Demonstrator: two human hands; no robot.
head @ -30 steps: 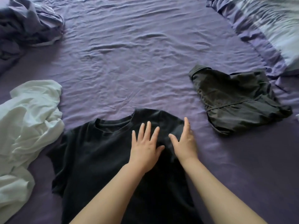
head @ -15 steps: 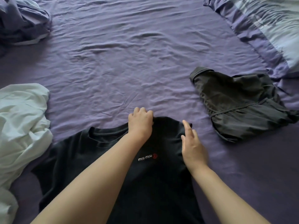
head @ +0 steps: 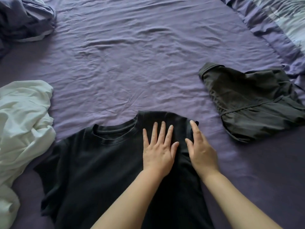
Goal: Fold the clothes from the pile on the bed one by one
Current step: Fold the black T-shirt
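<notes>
Pressing black T-shirt [head: 99, 162] | left hand [head: 158, 152] flat, fingers spread | right hand [head: 201, 151] flat, gripping nothing

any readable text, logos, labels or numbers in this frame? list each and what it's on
None readable in this frame.
black T-shirt: no print or label shows on the visible fabric; the left hand and right hand lie flat on its folded-over right side.
dark shorts: no tag or lettering visible.
white garment: plain, nothing legible.
purple sheet: plain.
</notes>
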